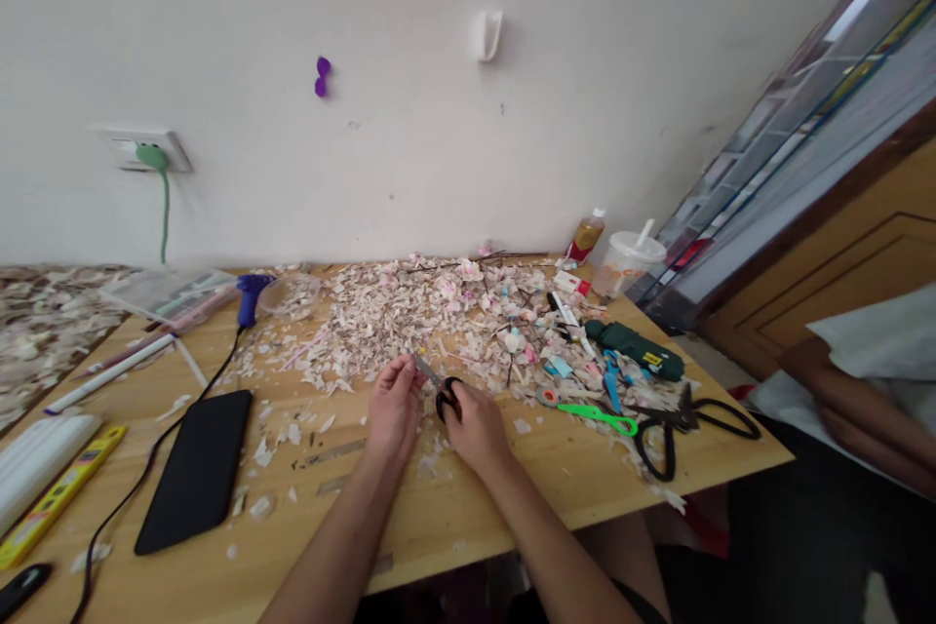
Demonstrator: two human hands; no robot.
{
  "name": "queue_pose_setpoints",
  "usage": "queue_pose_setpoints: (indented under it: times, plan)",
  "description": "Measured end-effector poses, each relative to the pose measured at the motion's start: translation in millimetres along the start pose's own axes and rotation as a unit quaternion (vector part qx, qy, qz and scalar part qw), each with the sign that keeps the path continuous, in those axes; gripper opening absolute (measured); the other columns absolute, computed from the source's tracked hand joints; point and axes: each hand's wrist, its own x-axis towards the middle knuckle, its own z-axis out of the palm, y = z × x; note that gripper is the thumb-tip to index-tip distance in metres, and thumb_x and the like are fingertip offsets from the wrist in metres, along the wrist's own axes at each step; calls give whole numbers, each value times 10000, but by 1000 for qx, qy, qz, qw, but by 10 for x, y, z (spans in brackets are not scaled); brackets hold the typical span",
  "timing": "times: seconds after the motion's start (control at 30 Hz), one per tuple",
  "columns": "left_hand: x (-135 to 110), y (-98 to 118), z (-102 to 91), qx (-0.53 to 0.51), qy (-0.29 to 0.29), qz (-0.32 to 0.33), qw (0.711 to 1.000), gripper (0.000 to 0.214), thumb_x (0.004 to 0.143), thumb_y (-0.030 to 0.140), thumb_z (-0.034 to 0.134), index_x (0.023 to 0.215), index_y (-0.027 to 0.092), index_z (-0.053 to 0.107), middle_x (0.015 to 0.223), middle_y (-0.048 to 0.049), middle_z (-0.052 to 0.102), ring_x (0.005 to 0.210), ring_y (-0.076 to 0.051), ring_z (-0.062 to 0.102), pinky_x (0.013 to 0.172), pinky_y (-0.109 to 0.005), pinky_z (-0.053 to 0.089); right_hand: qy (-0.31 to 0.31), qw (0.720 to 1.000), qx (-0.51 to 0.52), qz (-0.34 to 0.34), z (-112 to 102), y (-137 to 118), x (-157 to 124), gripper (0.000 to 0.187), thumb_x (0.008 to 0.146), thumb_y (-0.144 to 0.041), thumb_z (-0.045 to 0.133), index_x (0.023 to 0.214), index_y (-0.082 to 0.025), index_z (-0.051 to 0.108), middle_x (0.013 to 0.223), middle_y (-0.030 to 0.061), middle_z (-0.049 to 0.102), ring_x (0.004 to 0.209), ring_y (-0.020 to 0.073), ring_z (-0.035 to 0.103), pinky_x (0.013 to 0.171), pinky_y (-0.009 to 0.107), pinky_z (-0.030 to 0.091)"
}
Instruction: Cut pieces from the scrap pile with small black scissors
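Note:
Black-handled scissors (448,397) are in my right hand (477,427), its fingers wrapped round the loops. The metal blades point up and left toward the fingertips of my left hand (395,411). That hand is closed in a pinch, and whatever sits between its fingers is too small to make out. Both hands are just above the wooden table (526,502), at the near side of a wide heap of pale petal-like scraps (395,302). Pink-and-white artificial blossoms (457,288) on thin dark twigs lie behind them.
Left: a phone (196,470), a blue glue gun (253,297) with a black cord, a yellow packet (62,495). Right: green-handled cutter (598,416), large black scissors (658,434), folded umbrella (636,349), cup (625,263), bottle (586,236). A person sits at far right.

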Motion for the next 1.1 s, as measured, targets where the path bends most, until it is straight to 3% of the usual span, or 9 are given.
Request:
queue_pose_setpoints:
  times: [0.33,0.53,0.93,1.1]
  plan:
    - [19,-35,-49,46,-12,29,998,190,659,233,764,823,180,684,788,0,669,699,-89,603,713,-208,477,1,1000,12,2,-41,-53,12,68,798,-223,521,860,-199,512,790,33,585,782,185,533,716,278,371]
    - [27,-68,-75,90,-13,42,995,179,664,262,752,796,170,672,758,-12,665,674,-106,597,686,-223,484,-9,1000,23,-4,-51,-49,11,89,831,-203,490,909,-198,533,823,40,607,800,184,548,726,278,376]
    - [31,-45,-66,71,13,26,997,213,653,294,777,793,178,664,709,20,635,626,-77,572,654,-200,459,-13,1000,1,8,21,16,2,134,857,-181,478,955,-200,569,872,52,645,838,199,584,745,287,396]
    - [26,-15,-61,72,7,30,997,185,685,293,752,788,174,655,744,17,611,671,-79,565,693,-206,472,12,999,17,28,39,53,6,167,852,-161,461,956,-203,585,857,55,646,804,190,584,719,282,402]
